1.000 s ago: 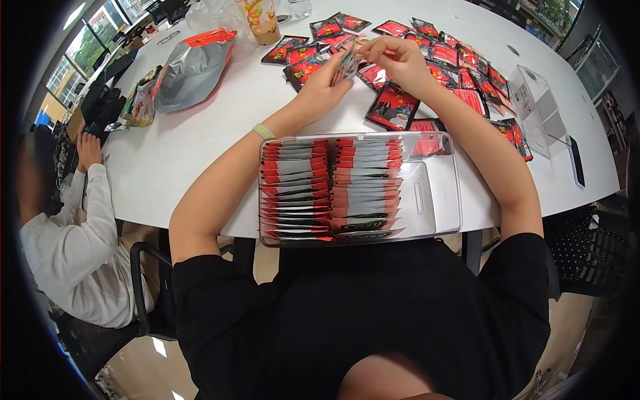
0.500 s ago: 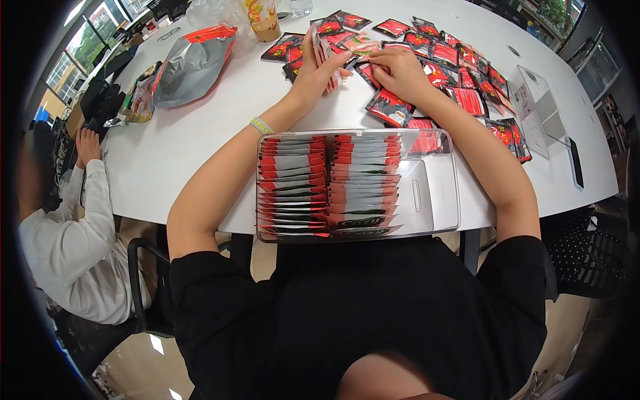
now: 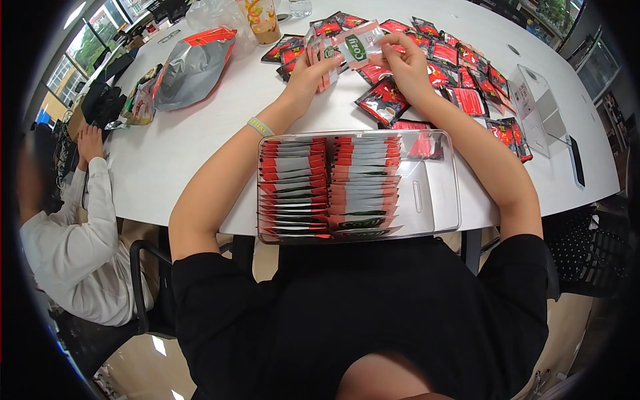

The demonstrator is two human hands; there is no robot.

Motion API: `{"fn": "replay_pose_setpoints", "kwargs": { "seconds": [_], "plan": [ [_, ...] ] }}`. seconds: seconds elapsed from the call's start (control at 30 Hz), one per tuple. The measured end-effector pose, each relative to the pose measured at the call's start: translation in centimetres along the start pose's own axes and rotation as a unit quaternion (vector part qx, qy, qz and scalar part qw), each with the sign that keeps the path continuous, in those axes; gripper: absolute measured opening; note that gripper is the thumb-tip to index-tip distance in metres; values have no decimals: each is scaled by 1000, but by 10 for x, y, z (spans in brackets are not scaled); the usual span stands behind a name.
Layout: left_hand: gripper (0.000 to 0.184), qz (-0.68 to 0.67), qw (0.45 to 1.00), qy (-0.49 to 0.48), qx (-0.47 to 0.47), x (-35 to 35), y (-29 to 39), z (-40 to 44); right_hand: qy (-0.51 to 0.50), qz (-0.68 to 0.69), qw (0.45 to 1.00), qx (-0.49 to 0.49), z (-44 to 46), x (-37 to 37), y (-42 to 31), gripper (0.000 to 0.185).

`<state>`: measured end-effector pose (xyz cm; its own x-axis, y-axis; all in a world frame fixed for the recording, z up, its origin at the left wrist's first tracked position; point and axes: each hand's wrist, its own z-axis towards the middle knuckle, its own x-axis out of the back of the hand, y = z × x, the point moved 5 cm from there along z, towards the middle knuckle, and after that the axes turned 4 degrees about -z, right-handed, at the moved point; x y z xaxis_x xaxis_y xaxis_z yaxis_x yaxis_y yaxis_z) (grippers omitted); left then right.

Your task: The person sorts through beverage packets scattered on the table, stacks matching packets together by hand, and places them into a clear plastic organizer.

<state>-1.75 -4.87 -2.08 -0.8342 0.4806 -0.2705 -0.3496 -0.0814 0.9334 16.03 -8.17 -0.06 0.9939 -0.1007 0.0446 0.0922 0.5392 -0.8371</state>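
The left hand has its fingers closed around a small bunch of pink-and-white sachets; the right hand pinches the edge of a pale sachet with a green label. Both hands are above the worktop, beyond the clear box at its near edge. Red-and-black sachets lie scattered towards the far edge. The held packets look light and flexible, and their film may slide against a neighbour. A flat margin or corner probably suits the fingers better than the middle, which could buckle.
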Motion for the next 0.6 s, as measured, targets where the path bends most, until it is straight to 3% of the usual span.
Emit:
{"fn": "replay_pose_setpoints", "kwargs": {
  "seconds": [0.03,0.1,0.17,0.23,0.27,0.33,0.37,0.43,0.5,0.6],
  "plan": [
    [32,31,999,-13,-1,0,-1,0,0,0,1000,0,-2,-3,-3,15],
    [31,57,997,-33,27,2,2,-3,-40,139,972,-185,-12,-16,8,21],
    [29,82,994,-53,53,-5,6,-9,-82,159,968,-177,-16,-23,2,27],
    [35,148,988,-16,-30,-11,17,-14,-153,144,961,-181,-19,-32,-4,30],
    [35,147,988,-16,-30,-16,18,-18,-174,124,960,-183,-20,-33,-4,33],
    [58,135,983,-14,-125,-22,27,-26,-198,105,959,-173,-20,-34,-5,34],
    [58,135,983,-13,-125,-21,24,-24,-221,86,958,-162,-20,-36,-5,35],
    [86,246,929,-26,-275,-25,28,-24,-232,68,959,-150,-21,-36,-6,36],
    [87,279,913,-48,-295,-30,20,-24,-242,49,959,-137,-21,-36,-6,38],
    [89,326,889,-65,-315,-34,16,-24,-255,-5,958,-132,-24,-40,-5,25]
  ]
}}
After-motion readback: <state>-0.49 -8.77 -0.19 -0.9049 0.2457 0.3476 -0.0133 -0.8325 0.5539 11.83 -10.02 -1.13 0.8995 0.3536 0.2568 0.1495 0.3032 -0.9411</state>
